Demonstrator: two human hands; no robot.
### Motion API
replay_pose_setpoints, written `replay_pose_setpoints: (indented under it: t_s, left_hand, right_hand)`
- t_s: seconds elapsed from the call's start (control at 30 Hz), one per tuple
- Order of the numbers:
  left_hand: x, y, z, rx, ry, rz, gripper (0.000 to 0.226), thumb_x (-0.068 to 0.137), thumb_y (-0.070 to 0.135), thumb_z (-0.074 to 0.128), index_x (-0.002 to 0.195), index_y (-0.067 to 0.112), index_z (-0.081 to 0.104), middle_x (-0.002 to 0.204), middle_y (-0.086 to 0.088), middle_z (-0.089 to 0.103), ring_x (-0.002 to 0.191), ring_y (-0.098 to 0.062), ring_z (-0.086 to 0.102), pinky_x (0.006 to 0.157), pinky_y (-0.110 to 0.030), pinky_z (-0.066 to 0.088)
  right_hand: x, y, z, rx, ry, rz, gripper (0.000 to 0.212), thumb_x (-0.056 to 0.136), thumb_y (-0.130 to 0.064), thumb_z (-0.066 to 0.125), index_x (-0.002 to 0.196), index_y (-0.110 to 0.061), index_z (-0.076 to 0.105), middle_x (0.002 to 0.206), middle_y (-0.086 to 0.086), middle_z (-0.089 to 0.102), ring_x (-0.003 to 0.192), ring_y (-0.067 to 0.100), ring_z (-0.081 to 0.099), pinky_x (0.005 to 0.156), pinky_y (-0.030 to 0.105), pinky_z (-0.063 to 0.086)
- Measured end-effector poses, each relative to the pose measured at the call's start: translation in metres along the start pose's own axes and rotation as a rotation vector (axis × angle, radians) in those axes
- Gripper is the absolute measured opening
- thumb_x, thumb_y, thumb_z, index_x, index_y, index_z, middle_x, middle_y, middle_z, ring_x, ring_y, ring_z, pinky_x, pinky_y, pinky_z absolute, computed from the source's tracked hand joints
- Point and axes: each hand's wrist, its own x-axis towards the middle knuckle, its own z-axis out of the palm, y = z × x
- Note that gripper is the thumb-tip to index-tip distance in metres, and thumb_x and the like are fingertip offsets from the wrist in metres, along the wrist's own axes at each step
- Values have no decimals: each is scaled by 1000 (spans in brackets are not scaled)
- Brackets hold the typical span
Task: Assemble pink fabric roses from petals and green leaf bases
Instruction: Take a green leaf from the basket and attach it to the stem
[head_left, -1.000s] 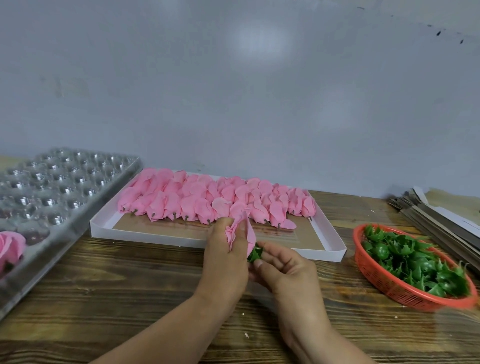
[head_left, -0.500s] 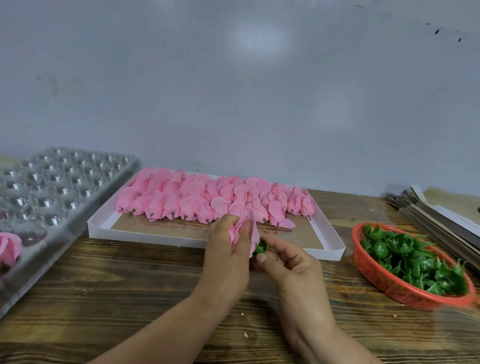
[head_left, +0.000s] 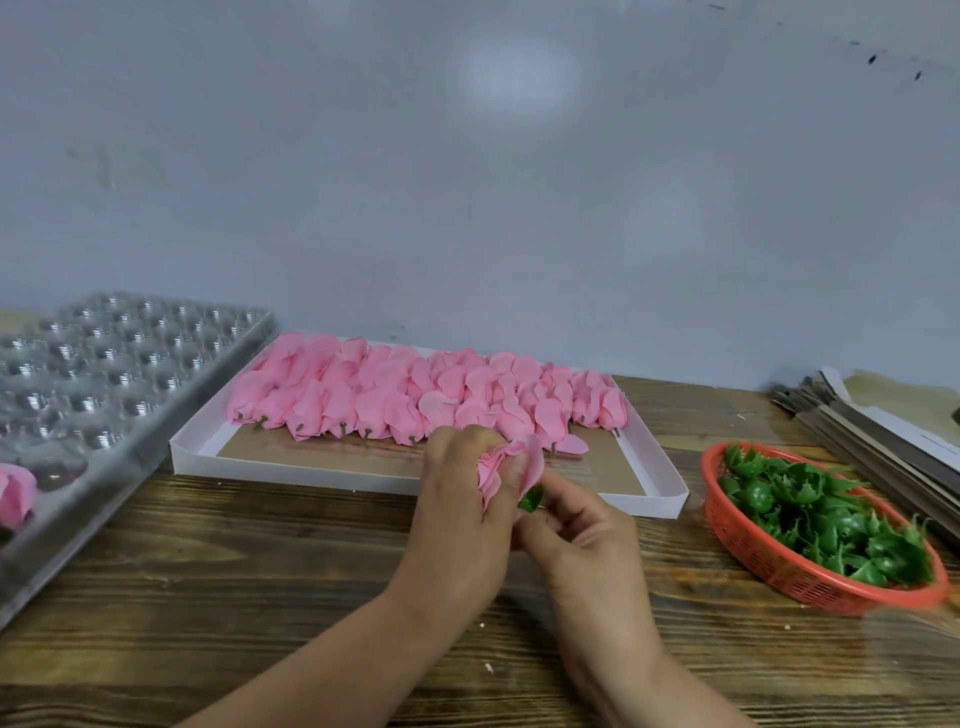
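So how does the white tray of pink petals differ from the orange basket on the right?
The white tray is flat, rectangular and shallow with solid walls; the orange basket is oval, deeper and meshed. The tray holds pink petal bundles laid in rows, the basket a loose heap of green leaf bases. The tray sits behind the hands, the basket to their right. Both rest on the wooden table and hold parts.

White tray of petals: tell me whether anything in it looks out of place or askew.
One loose pink petal lies flat on the brown liner at the near right of the white tray, apart from the stemmed petal bundles. Otherwise nothing stands out.
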Motion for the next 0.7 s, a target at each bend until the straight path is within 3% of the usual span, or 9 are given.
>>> replay_pose_setpoints:
  t_s: [0.1, 0.23, 0.33, 0.4, 0.5, 0.63, 0.7]
  left_hand:
    - [-1, 0, 0, 34, 27, 70, 18, 92, 22, 54, 103, 9, 59, 99, 13, 38, 96, 2, 45, 82, 3, 27]
    - [-1, 7, -4, 23, 5, 101, 54, 84, 50, 40, 104, 5, 63, 99, 10, 39, 96, -2, 47, 83, 1, 30]
    - [0, 6, -5, 37, -5, 102, 52, 84, 49, 41, 102, 6, 64, 98, 5, 41, 93, -4, 48, 81, -1, 32]
    - [-1, 4, -4, 49, -14, 88, 45, 85, 46, 44, 100, 8, 64, 98, 7, 41, 91, -9, 50, 80, -3, 33]
    - [-4, -1, 0, 69, -25, 68, 27, 91, 33, 54, 98, 8, 63, 99, 2, 42, 91, -16, 50, 78, -4, 33]
    - [-5, 0, 1, 71, -3, 64, 41, 89, 46, 51, 96, 7, 62, 96, 5, 41, 91, -17, 49, 80, -5, 33]
    - [-4, 0, -1, 83, 1, 91, 42, 88, 43, 47, 95, 4, 63, 97, 2, 42, 89, -17, 49, 81, -6, 34]
  right_hand:
    - [1, 0, -1, -93, 33, -30, 33, 80, 15, 56, 95, -9, 73, 82, 34, 63, 71, 22, 54, 70, 34, 50]
    - [3, 0, -2, -170, 44, -45, 30, 79, 12, 60, 89, -12, 74, 77, 39, 57, 68, 19, 46, 67, 35, 42]
    - [3, 2, -3, -213, 43, -67, 28, 76, 11, 64, 87, -14, 73, 61, 23, 50, 62, 16, 40, 61, 30, 37]
    - [3, 4, -3, -171, 60, -43, 28, 75, 12, 62, 83, -12, 72, 62, 12, 47, 63, 16, 39, 62, 31, 36]
    - [2, 6, -4, -139, 63, -6, 22, 76, 13, 59, 73, -6, 70, 66, 12, 50, 68, 17, 41, 65, 35, 35]
    - [0, 4, -2, -145, 38, -27, 17, 79, 11, 60, 75, -2, 69, 69, 31, 59, 69, 17, 47, 66, 37, 40]
    - [-1, 2, -1, -101, -6, -22, 25, 83, 12, 55, 79, -5, 72, 78, 26, 68, 73, 19, 60, 71, 37, 49]
